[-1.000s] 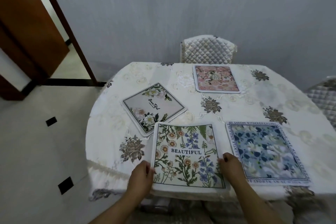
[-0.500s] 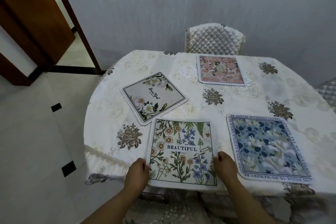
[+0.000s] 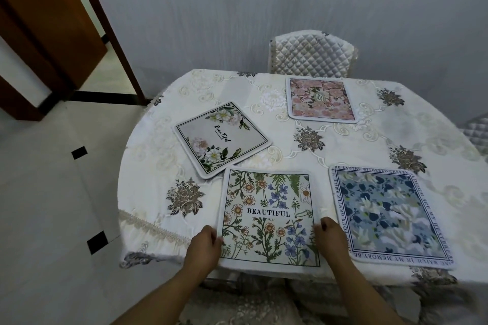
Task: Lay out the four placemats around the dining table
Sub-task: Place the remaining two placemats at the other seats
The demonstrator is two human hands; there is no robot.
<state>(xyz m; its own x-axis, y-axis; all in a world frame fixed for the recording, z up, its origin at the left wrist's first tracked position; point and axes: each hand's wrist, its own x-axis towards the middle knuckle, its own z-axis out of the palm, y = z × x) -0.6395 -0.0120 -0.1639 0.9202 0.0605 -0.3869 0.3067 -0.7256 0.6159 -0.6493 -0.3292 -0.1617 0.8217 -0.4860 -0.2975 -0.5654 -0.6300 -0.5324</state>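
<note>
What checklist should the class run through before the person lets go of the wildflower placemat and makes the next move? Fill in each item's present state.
1. All four placemats on the table: ok.
2. Wildflower placemat lying flat, left hand and right hand at its sides: ok.
3. Wildflower placemat clear of the near table edge: cannot tell.
4. Pink placemat squared before the quilted chair: ok.
5. White-flower placemat squared to its edge: not ok, it sits rotated.
6. Blue placemat apart from its neighbour: ok.
</note>
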